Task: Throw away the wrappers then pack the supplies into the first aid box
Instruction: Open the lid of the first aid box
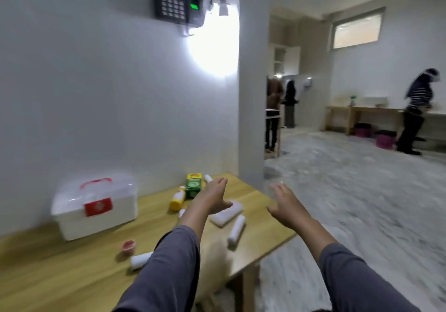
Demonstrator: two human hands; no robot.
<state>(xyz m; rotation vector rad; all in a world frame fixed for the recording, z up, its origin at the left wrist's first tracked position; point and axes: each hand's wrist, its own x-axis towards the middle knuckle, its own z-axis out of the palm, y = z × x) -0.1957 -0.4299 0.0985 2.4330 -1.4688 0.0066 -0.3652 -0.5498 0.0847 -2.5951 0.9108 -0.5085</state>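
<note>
A white first aid box (pixel 95 206) with a red handle and red label stands shut at the left of the wooden table (pixel 60 270). Around it lie a yellow bottle (pixel 178 198), a green carton (pixel 193 185), a flat white pack (pixel 226 212), white bandage rolls (pixel 237 232) (pixel 141 260) and a small red cap (pixel 128 246). My left hand (pixel 213 197) hovers open above the flat pack. My right hand (pixel 284 203) hangs open over the table's right edge, and a faint clear wrapper (pixel 274 186) blurs at its fingertips; contact is unclear.
A white wall backs the table, with a pillar corner (pixel 251 118) just beyond its far end. Marble floor (pixel 362 203) spreads to the right. People stand far off by another wooden bench (pixel 362 114), with pink bins (pixel 385 139) beneath it.
</note>
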